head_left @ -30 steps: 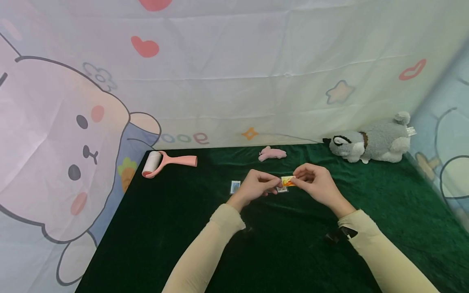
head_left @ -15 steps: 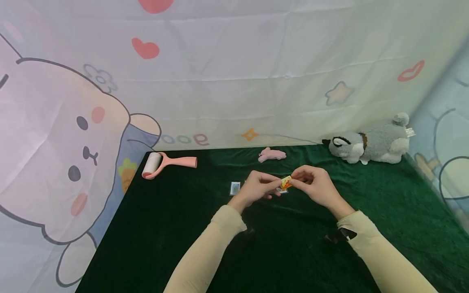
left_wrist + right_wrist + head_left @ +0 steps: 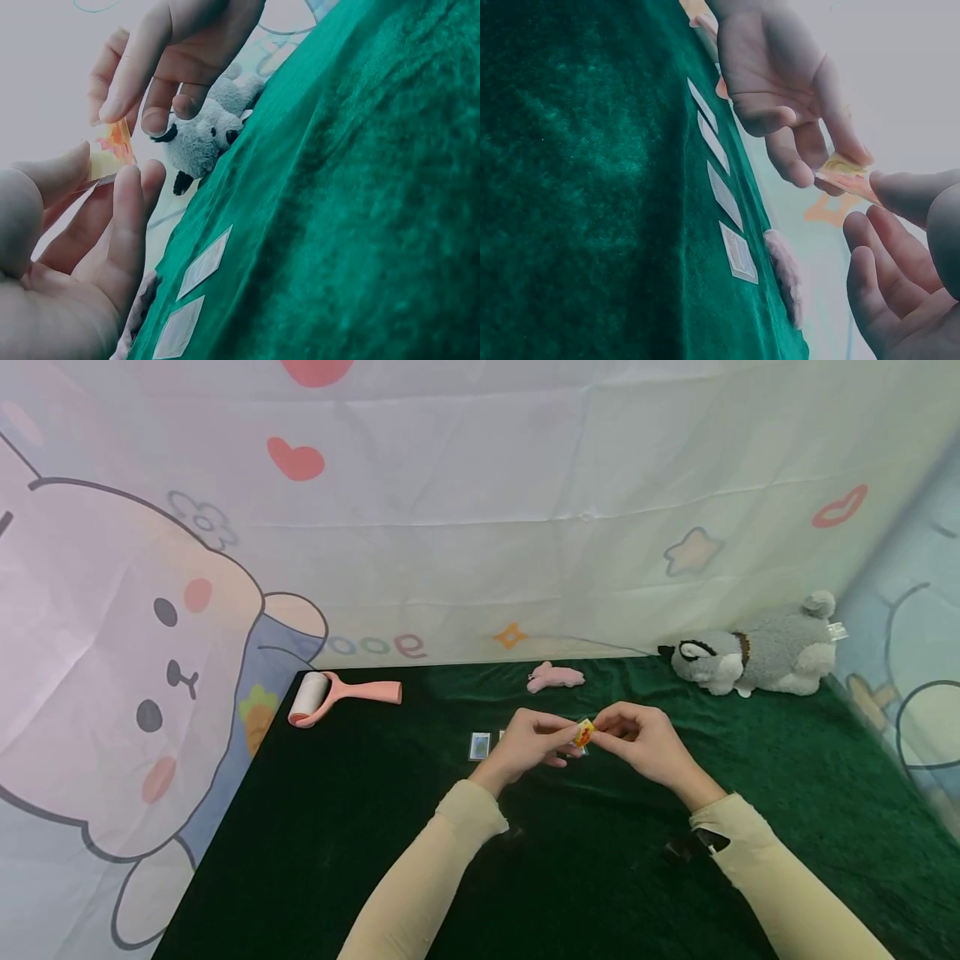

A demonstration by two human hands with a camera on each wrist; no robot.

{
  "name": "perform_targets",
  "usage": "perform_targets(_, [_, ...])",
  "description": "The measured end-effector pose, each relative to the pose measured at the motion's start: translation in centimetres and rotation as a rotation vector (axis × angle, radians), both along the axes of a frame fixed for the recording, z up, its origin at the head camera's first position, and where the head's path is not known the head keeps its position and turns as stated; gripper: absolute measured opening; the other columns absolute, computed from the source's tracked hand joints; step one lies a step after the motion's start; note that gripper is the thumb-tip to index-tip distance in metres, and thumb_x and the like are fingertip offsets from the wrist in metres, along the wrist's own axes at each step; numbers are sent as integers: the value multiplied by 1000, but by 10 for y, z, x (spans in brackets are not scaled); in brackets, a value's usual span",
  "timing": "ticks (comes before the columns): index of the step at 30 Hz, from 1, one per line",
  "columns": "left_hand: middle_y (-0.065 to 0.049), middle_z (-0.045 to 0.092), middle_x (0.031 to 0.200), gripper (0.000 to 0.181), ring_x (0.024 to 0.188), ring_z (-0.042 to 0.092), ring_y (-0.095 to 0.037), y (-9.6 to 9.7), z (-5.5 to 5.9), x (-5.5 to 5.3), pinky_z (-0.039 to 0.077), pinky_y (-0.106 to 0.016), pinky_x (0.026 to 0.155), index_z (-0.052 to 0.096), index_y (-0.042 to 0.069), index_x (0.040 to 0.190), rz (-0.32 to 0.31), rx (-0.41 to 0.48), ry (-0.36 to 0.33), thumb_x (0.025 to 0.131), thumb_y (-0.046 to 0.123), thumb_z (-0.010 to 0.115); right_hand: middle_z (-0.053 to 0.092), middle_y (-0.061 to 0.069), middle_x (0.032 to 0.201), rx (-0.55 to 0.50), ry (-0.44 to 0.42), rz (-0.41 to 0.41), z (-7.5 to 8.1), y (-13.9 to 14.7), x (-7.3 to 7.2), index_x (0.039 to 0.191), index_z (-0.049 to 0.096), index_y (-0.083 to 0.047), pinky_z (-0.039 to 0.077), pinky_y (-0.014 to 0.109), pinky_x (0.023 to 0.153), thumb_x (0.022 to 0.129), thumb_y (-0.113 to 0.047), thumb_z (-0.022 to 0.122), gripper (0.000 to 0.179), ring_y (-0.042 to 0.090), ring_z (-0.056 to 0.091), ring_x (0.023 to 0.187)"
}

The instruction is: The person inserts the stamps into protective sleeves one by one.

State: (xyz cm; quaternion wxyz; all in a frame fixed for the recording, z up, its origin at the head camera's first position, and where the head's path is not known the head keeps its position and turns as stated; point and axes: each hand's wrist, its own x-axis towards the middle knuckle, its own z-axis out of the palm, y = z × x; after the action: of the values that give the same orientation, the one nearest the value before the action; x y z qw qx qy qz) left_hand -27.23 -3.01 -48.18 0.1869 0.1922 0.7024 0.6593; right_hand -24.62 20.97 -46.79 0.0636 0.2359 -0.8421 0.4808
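Both hands pinch a small yellow-and-orange card (image 3: pixel 584 732) above the green cloth. My left hand (image 3: pixel 527 742) holds one end between thumb and fingers. My right hand (image 3: pixel 643 743) pinches the opposite end with thumb and fingertips. Seen from the left wrist, the card (image 3: pixel 114 148) stands tilted between the two sets of fingertips. Several small pale cards lie in a row on the cloth below, clearest in the right wrist view, where the nearest card (image 3: pixel 739 253) shows a bordered face. A blue-faced card (image 3: pixel 480 746) lies left of my left hand, which partly hides the row in the head view.
Behind the hands lies a small pink plush toy (image 3: pixel 555 677). A pink-handled lint roller (image 3: pixel 352 691) rests at the back left, and a grey plush dog (image 3: pixel 757 652) at the back right. A printed curtain (image 3: pixel 465 560) hangs behind the green-covered table (image 3: pixel 360 827).
The yellow-and-orange card has turned from lying sideways to a steeper tilt and looks narrower. My right hand has come slightly left, closer to the left hand.
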Motion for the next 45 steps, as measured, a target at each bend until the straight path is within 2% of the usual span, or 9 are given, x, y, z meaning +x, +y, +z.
perform_targets(4, [-10,79,109,27,96,78,-23,4,0,0,64,-38,77,78,3,120,-9,16,-19,104,24,69,74,6,99,-5,-4,2,1,0,0,107,74,-10,54,29,65,99,-12,75,9,17,69,81])
perform_targets(8, [-8,79,107,28,92,78,-21,7,2,1,64,-38,73,79,5,118,-12,-33,-5,104,27,70,74,8,101,5,-12,3,2,1,0,109,73,-8,55,29,67,100,-10,73,10,19,69,84])
perform_targets(15, [-1,77,104,24,85,74,-16,13,8,2,60,-31,73,79,11,116,46,-161,166,102,29,72,74,8,101,38,-28,-5,4,7,-3,113,74,-7,56,28,69,101,-9,71,12,18,68,84])
perform_targets(20, [1,76,102,16,82,72,-12,21,11,3,60,-29,73,79,12,111,89,-205,223,100,24,75,75,8,101,41,-52,-4,3,12,-6,113,74,-6,56,29,69,102,-14,71,14,18,67,83])
perform_targets(24, [1,77,96,14,80,71,-11,29,12,2,60,-28,72,80,11,106,129,-235,232,98,22,77,74,9,102,52,-67,-35,0,17,-11,114,74,-4,55,29,68,102,-16,72,17,19,68,83])
perform_targets(32, [3,78,85,13,75,71,-8,40,9,-4,57,-26,67,80,11,93,250,-358,210,93,23,84,72,13,105,93,-123,-138,-1,30,-14,120,70,-1,53,31,69,103,-17,69,23,22,68,86])
perform_targets(41, [3,76,76,16,65,66,-7,55,0,-12,53,-24,59,78,12,82,324,-498,228,89,23,87,72,12,102,84,-134,-132,-4,33,-14,121,69,-2,54,32,68,104,-20,69,25,28,69,85])
perform_targets(45, [6,71,70,21,58,64,-8,67,1,-14,50,-25,55,75,15,76,352,-580,237,88,26,88,73,12,103,77,-128,-130,-4,33,-13,120,70,-2,54,31,69,104,-19,69,24,32,70,87])
